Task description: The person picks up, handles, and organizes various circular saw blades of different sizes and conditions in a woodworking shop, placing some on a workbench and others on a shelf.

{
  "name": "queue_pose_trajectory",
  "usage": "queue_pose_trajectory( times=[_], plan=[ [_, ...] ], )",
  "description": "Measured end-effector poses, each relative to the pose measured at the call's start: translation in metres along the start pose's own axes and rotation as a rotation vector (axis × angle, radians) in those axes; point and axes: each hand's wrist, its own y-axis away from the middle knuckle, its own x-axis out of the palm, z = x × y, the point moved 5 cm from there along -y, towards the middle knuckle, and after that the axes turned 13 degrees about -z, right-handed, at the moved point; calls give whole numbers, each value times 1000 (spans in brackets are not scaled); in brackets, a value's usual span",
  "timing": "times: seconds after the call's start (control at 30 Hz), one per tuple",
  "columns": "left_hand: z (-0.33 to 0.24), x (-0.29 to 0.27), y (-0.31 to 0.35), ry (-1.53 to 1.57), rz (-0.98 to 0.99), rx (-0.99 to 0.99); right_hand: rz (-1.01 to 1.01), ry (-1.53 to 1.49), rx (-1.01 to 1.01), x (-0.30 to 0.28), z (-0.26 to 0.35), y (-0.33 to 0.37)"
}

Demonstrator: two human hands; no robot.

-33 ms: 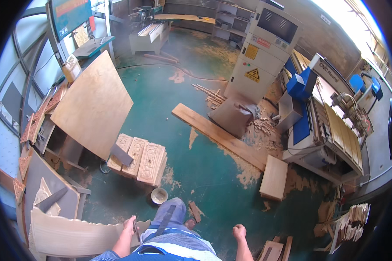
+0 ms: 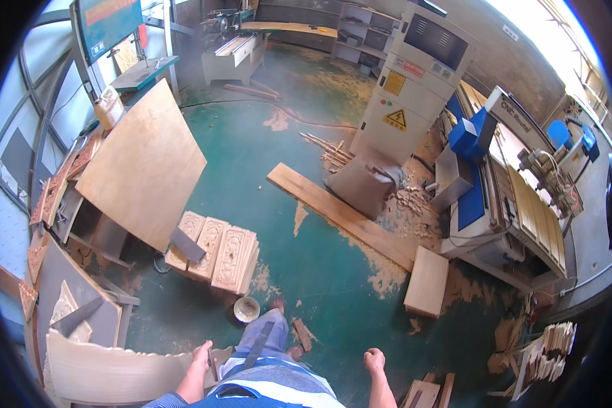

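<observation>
My left hand (image 2: pixel 201 355) is closed around a slim dark strip (image 2: pixel 214 366), perhaps a tool; its kind does not show clearly. That hand overlaps a pale wooden board (image 2: pixel 115 367) with a wavy upper edge; I cannot tell whether it touches the board. Off to the right, my right hand (image 2: pixel 374 360) hangs in a loose fist, with nothing visible in it. Ahead of my legs sits a round bowl (image 2: pixel 247 310) on the green floor. Just beyond it stand stacks of carved wooden panels (image 2: pixel 234 258), with a flat grey piece (image 2: pixel 187 245) lying on top.
A large plywood sheet (image 2: pixel 143 166) leans at the left. One long plank (image 2: pixel 340 214) lies across the floor near a brown sack (image 2: pixel 364 180) and wood scraps. Stacked boards (image 2: pixel 427 280) stand before a routing machine (image 2: pixel 483 211). A tall control cabinet (image 2: pixel 408 81) stands behind.
One foot now shows beside the bowl, and the view has shifted very slightly. Both hands keep the same pose.
</observation>
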Motion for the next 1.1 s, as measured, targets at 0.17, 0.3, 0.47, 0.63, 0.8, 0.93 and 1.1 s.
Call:
queue_pose_trajectory(
  times=[0.17,0.3,0.47,0.63,0.8,0.93,1.1],
  plan=[
    [-39,83,-2,-92,-33,-169,58,-32,-165,12,145,-91],
    [-137,147,1,0,24,-202,193,96,-281,51,210,-95],
    [-294,245,-28,9,75,-96,582,208,-148,112,290,-110],
    [-472,350,-53,-161,-15,289,572,109,-154,162,414,-213],
    [-614,451,-78,-182,-21,457,559,70,-252,204,508,-340],
    [-684,504,-54,-155,8,347,586,237,-218,204,581,-459],
    [-744,567,-7,-536,37,327,373,381,-530,183,776,-627]
  ],
)
